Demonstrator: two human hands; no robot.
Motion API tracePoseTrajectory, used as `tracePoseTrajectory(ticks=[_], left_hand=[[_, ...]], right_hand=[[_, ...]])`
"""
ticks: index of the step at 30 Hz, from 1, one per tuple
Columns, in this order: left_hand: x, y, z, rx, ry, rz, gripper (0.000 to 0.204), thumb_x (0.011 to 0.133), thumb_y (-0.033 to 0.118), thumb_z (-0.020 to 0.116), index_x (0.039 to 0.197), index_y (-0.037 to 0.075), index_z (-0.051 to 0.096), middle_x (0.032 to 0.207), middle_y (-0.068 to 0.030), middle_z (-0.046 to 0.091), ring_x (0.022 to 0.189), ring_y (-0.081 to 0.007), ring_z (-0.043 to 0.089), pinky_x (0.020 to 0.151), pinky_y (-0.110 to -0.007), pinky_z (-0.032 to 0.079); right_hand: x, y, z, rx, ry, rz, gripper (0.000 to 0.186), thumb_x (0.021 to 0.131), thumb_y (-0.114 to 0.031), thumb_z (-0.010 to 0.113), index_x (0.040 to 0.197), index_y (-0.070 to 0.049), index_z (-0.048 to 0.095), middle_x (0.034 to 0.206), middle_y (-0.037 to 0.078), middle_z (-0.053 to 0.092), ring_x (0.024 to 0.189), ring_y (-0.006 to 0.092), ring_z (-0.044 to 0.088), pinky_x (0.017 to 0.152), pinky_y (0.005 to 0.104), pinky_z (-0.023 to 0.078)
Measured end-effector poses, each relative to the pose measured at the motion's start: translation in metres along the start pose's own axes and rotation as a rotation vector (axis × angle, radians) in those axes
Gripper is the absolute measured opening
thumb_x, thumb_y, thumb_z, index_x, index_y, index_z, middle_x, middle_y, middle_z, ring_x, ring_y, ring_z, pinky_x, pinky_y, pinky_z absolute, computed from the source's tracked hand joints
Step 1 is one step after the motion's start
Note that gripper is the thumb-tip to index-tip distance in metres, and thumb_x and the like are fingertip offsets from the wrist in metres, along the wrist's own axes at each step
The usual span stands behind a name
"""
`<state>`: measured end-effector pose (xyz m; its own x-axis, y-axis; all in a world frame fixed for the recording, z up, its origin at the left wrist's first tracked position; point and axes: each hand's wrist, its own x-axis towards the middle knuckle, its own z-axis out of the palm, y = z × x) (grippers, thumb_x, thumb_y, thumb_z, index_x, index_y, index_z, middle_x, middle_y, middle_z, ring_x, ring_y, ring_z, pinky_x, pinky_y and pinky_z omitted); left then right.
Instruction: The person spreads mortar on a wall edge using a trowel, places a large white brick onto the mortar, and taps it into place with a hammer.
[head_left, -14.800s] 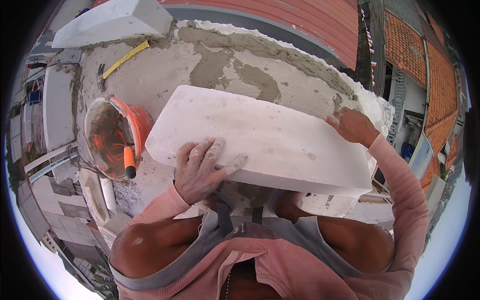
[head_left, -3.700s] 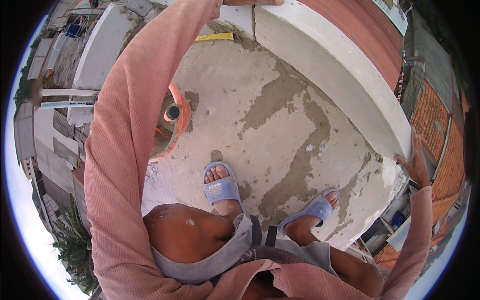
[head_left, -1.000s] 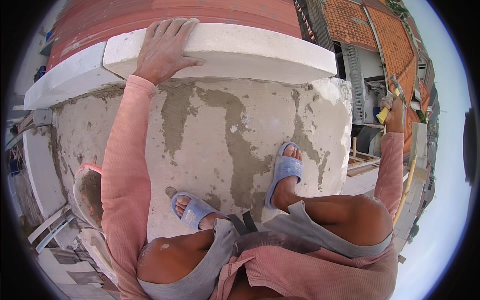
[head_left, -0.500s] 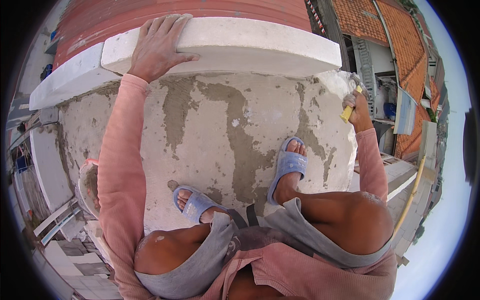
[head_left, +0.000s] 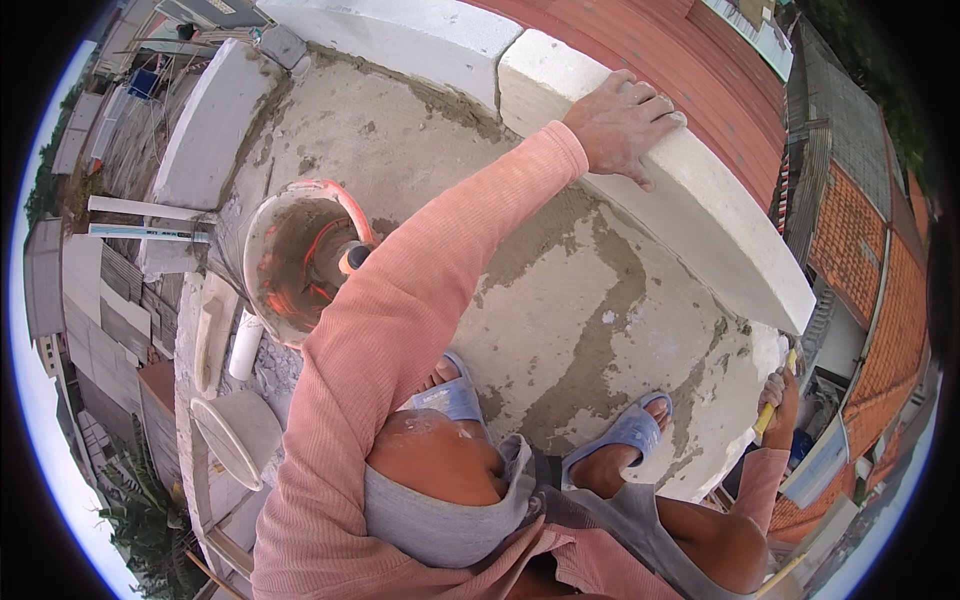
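My left hand spans the top of a long white lightweight block. Its fingers reach the far edge and its thumb hangs over the near one. A second white block adjoins it on the left, with a narrow joint between. Down at the right, my right hand grips the yellow handle of a hammer-like tool by the block's right end. The tool's head is hard to make out. Under the blocks lies a cement surface with damp grey patches, where my sandalled feet stand.
An orange-rimmed bucket, smeared with mortar, stands left of my arm; a black-tipped handle shows inside. Nearby are a white pipe and a tilted white bucket. Red metal roofing lies beyond the blocks. Tiled roofs drop away right.
My view has swung left, bringing the orange-rimmed bucket into sight. My left hand stays on the long block near its left end. The right hand still holds the yellow-handled tool by the block's right end.
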<state>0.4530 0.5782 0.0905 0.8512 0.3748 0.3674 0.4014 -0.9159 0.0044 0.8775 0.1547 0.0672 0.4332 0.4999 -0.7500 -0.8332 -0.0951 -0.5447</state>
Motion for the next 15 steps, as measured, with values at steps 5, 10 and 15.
tracePoseTrajectory(ticks=[5,10,15], left_hand=[[-0.001,0.002,-0.001,0.000,0.029,-0.006,0.091,0.075,0.066,0.077,0.146,0.015,0.053,0.139,-0.0050,0.059,0.138,-0.0251,0.047,0.123,-0.049,0.025],[0.003,0.004,-0.003,-0.050,-0.036,-0.023,0.093,0.075,0.066,0.077,0.149,0.015,0.052,0.144,-0.0053,0.057,0.141,-0.0257,0.046,0.124,-0.049,0.024],[0.003,0.002,0.005,-0.049,0.002,-0.041,0.094,0.076,0.066,0.077,0.150,0.015,0.050,0.147,-0.0056,0.056,0.142,-0.0259,0.045,0.125,-0.048,0.024]], right_hand=[[-0.039,-0.001,0.013,-0.278,-0.076,0.120,0.023,0.112,-0.029,0.047,0.101,-0.010,0.054,0.060,-0.005,0.037,0.040,0.0047,0.040,0.030,0.0207,0.035],[-0.044,-0.041,0.016,-0.497,0.218,-0.410,0.026,0.110,-0.038,0.051,0.101,-0.013,0.054,0.058,-0.007,0.036,0.039,0.0042,0.035,0.031,0.0206,0.028],[-0.121,-0.030,0.174,-0.896,0.220,-1.021,0.037,0.109,-0.046,0.049,0.113,-0.012,0.060,0.065,-0.007,0.036,0.046,0.0009,0.032,0.037,0.0190,0.027]])
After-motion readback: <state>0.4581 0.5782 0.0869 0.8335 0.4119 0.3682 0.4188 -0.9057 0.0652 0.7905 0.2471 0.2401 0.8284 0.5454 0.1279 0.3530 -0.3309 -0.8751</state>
